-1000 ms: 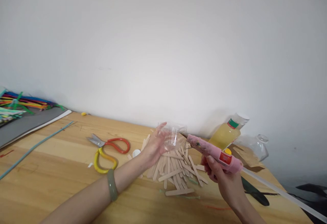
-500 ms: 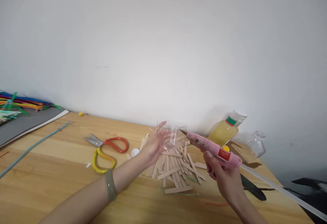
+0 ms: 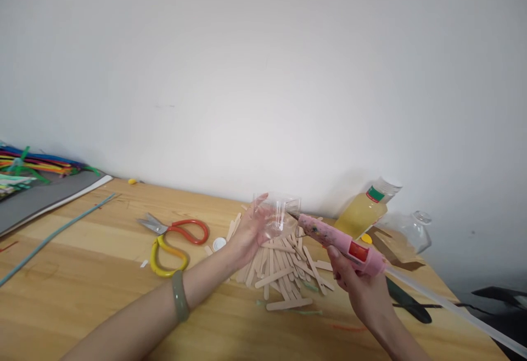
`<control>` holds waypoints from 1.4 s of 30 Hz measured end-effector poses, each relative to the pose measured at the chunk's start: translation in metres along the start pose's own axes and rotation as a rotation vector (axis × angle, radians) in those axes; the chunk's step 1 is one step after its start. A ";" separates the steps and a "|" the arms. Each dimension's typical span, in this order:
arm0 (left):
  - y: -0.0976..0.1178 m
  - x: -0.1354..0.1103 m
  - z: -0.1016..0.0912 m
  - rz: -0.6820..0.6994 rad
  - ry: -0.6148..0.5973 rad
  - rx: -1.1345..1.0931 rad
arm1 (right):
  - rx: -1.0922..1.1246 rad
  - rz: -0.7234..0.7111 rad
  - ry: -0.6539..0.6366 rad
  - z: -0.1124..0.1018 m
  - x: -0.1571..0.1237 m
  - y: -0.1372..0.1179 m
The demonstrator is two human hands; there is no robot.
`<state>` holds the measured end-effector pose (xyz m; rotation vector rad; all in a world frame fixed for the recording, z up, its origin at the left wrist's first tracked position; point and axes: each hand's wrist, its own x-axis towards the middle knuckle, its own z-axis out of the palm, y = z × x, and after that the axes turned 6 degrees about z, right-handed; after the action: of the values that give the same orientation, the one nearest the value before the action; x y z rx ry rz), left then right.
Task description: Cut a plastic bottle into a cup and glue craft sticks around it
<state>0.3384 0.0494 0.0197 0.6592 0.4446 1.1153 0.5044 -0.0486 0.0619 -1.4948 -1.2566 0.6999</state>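
My left hand (image 3: 247, 234) grips a clear plastic cup (image 3: 279, 215) and holds it on its side just above a heap of wooden craft sticks (image 3: 284, 270). My right hand (image 3: 356, 289) is closed round a pink hot glue gun (image 3: 343, 244). The gun's nozzle touches the cup's right side. A long clear glue stick (image 3: 448, 307) juts from the gun's back toward the lower right. On my left wrist sits a grey-green bangle (image 3: 179, 296).
Red-and-yellow scissors (image 3: 171, 238) and a small white cap (image 3: 219, 243) lie left of the sticks. A bottle of yellow liquid (image 3: 364, 211), a clear jar (image 3: 411, 230) and dark scissors (image 3: 407, 300) are at the right. Coloured pipe cleaners (image 3: 28, 166) and grey sheets (image 3: 45, 196) lie far left.
The glue gun's nozzle has stayed at the cup while gun and right hand shifted slightly left and down. The left hand keeps the cup almost still.
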 end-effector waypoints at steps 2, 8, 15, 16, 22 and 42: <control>0.001 0.001 -0.001 0.005 -0.002 -0.014 | -0.088 0.006 0.024 0.001 -0.001 -0.003; 0.002 -0.001 0.000 -0.003 -0.001 0.018 | -0.084 0.008 0.079 0.002 -0.005 -0.017; 0.001 -0.003 0.001 -0.014 -0.022 0.050 | -0.090 -0.016 0.124 0.001 -0.005 -0.017; 0.001 -0.002 0.001 -0.009 -0.017 0.046 | -0.102 -0.019 0.116 0.002 -0.005 -0.017; 0.010 0.001 0.002 -0.001 -0.018 0.017 | -0.169 -0.056 0.030 0.001 -0.005 -0.011; 0.004 -0.002 0.003 0.034 -0.045 0.058 | -0.065 -0.110 0.044 -0.001 -0.005 -0.006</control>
<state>0.3366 0.0478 0.0250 0.7439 0.4302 1.1207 0.5014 -0.0544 0.0672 -1.4738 -1.3277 0.5560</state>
